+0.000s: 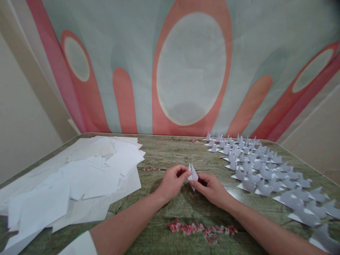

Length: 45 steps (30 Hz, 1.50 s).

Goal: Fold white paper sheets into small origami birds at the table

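Observation:
Between my two hands is a small folded piece of white paper (194,173), narrow and kite-shaped, with two points at its top and one pointing down. My left hand (174,180) pinches its left edge between thumb and fingers. From the right, my right hand (211,187) grips the lower right side, its thumb lying over the front of the paper. Both hands are held just above the middle of the wood-grain table (164,212). The fingers behind the paper are partly hidden.
Loose white sheets (98,177) lie in an overlapping heap on the left. Rows of folded white paper figures (247,166) with raised points cover the right side. Pink flower prints (188,227) mark the tabletop. A patterned cloth backdrop (143,71) hangs behind the far edge.

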Motion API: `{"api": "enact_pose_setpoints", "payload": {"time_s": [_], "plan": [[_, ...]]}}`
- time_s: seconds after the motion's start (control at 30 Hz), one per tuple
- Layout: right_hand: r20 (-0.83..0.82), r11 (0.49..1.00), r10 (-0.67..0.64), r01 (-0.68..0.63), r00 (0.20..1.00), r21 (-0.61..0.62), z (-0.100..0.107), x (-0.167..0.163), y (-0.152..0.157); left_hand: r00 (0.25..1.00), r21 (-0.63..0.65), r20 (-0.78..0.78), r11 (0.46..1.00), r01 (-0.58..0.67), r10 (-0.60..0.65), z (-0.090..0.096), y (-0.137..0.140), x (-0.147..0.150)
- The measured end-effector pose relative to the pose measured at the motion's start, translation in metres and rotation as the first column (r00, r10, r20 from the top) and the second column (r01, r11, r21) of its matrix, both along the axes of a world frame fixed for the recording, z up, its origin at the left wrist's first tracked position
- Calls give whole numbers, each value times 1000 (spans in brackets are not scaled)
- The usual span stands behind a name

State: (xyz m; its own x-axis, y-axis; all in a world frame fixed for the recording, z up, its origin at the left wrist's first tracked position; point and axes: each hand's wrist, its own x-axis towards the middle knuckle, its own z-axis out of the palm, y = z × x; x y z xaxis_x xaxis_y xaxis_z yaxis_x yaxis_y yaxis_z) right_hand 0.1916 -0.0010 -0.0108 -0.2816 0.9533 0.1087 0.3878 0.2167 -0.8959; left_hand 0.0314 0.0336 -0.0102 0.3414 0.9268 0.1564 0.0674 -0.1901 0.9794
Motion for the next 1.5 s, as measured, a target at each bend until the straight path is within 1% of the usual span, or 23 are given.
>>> {"api": "enact_pose_setpoints", "payload": {"time_s": [0.13, 0.23, 0.3, 0.37, 0.47, 0.53, 0.6, 0.67, 0.77, 0.83, 0.93, 1.07, 1.13, 1.23, 1.4, 1.5], "plan": [[9, 1000, 12, -12, 1000, -15, 0, -1, 0, 1000, 10, 7, 1000, 10, -10, -2, 1, -1], [18, 1000, -12, 12, 1000, -13, 0, 0, 0, 999, 2, 26, 1000, 24, -24, -2, 1, -1], [10, 1000, -22, 22, 1000, -11, -1, 1, 0, 999, 0, 30, 1000, 12, -12, -2, 1, -1], [-9, 1000, -17, 17, 1000, -12, -2, 2, 1, 1000, 9, 5, 1000, 12, -12, 0, 0, -1], [-17, 1000, -4, 4, 1000, -2, -2, 2, 1, 996, 52, -81, 998, 46, -42, 3, -2, -1], [-10, 1000, 3, -3, 1000, 4, -2, 2, 0, 991, 81, -129, 996, 42, -31, 5, -3, -2], [-9, 1000, 12, -12, 1000, 2, -2, 2, 0, 989, 82, -147, 996, 15, -2, 6, -3, -1], [-16, 1000, 6, -6, 1000, 3, -1, 2, 0, 989, 57, -147, 998, 0, 9, 6, -3, -1], [-73, 999, -41, 41, 996, -2, 0, 3, 1, 990, 25, -140, 1000, 1, 3, 6, -2, -1], [-135, 997, -71, 68, 988, -27, 1, 4, 1, 989, 29, -145, 1000, 12, -8, 6, -2, -1], [-194, 995, -96, 86, 976, -59, 0, 6, 2, 985, 66, -174, 997, 30, -18, 7, -2, -2], [-209, 994, -99, 90, 973, -55, -2, 7, 4, 979, 133, -199, 989, 61, -34, 8, -2, -4], [-218, 995, -95, 85, 971, -56, -3, 7, 4, 978, 145, -203, 987, 68, -37, 8, -2, -4], [-230, 995, -86, 74, 969, -61, -3, 7, 4, 979, 128, -202, 990, 60, -33, 8, -2, -4], [-250, 995, -83, 67, 965, -73, -4, 8, 4, 987, 36, -156, 998, 52, -46, 6, -3, -2], [-253, 993, -94, 72, 963, -95, -4, 8, 4, 987, 17, -148, 998, 63, -60, 5, -2, -2]]}}
